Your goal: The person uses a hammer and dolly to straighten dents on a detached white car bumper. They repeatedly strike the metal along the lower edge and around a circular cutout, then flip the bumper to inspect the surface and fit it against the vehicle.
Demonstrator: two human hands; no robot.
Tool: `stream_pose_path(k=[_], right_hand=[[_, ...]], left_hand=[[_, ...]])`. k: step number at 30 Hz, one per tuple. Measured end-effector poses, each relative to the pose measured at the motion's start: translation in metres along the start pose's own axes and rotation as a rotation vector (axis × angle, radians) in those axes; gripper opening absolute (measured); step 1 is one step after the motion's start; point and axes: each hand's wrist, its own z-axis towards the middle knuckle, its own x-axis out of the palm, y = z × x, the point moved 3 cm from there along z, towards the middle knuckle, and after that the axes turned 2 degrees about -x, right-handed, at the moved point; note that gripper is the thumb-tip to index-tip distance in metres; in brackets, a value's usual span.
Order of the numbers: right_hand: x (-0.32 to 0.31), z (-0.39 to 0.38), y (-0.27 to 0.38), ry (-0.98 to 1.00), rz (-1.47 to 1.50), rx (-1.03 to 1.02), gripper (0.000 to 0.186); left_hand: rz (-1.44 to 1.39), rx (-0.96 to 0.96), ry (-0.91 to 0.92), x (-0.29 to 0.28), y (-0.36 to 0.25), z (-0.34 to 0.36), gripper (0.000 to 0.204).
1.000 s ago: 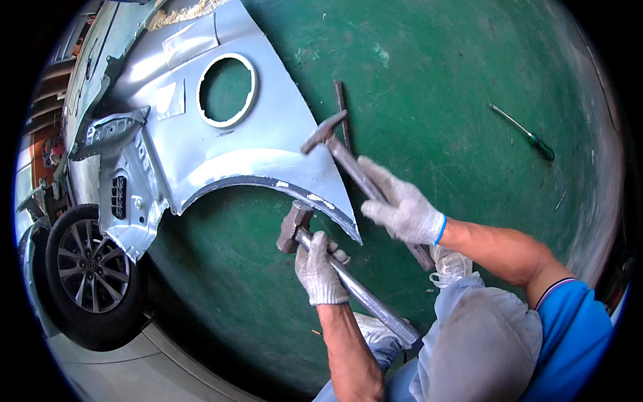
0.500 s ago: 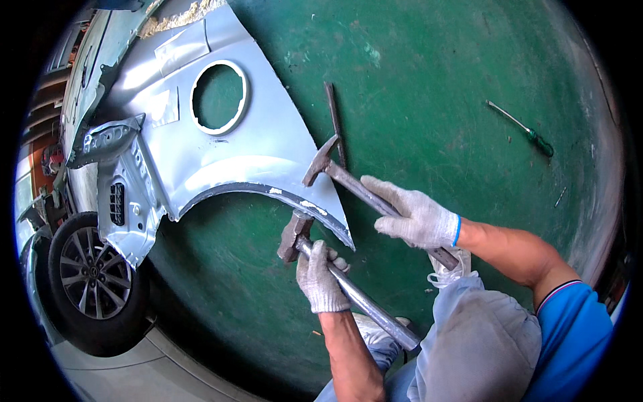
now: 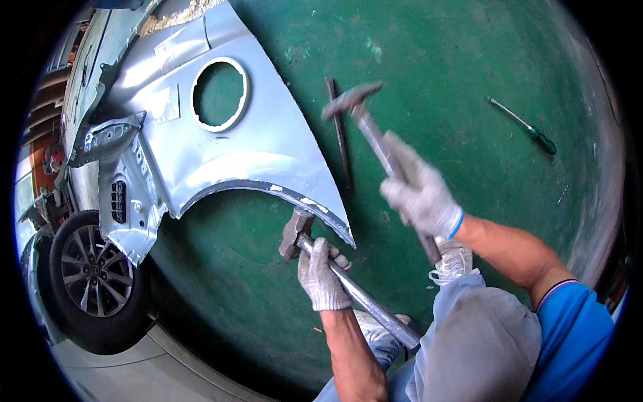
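Panel (image 3: 278,144), one, silver-blue, on the green floor (image 3: 435,87) to the left and ahead of the person; one round opening with one pale rim (image 3: 244,94), two rectangular patches, one black vent (image 3: 118,202) in the bent part at its left end, one curved arch edge, dark-lined, with two whitish bare spots (the finish there looks chipped). Hands, two, each in one knit glove: left hand (image 3: 323,283), fingers wrapped round the handle of sledgehammer (image 3: 368,297), just behind its head; right hand (image 3: 424,195), fingers clenched about the handle of hammer (image 3: 376,142), with some blur. Sledgehammer, one, block-headed, steel-grey handle slanting back toward the person; its head stands at the arch edge near the panel's pointed tip, though whether the two touch cannot be told. Hammer, one, long narrow head, raised to the right of the panel and apart from it; in this view its head crosses one dark bar (image 3: 342,151) lying on the floor. Screwdriver, one, green-handled (image 3: 540,137), on the floor well to the right, its tip pointing up and left; one small thin piece (image 3: 562,195) lies below it, too small to identify. Wheel (image 3: 98,285), one, black tyre, spoked rim, at left below the vent. Shoes, two, pale, partly covered.
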Motion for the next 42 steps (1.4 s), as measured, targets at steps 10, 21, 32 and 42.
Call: stream_pose_path(k=[10, 21, 32, 42], right_hand=[[0.028, -0.01, -0.029, 0.464, -0.294, -0.034, 0.078], [0.005, 0.003, 0.004, 0.09, -0.092, 0.095, 0.076], [0.015, 0.002, -0.028, 0.5, -0.412, -0.18, 0.081], [0.029, -0.002, -0.044, 0.479, -0.436, -0.208, 0.079]], left_hand=[[-0.027, -0.006, 0.005, -0.004, -0.002, 0.004, 0.013], [-0.021, -0.025, 0.031, -0.001, -0.001, 0.006, 0.014], [-0.022, 0.021, 0.005, -0.002, -0.006, 0.002, 0.015], [0.004, 0.021, -0.04, -0.006, -0.006, 0.006, 0.015]])
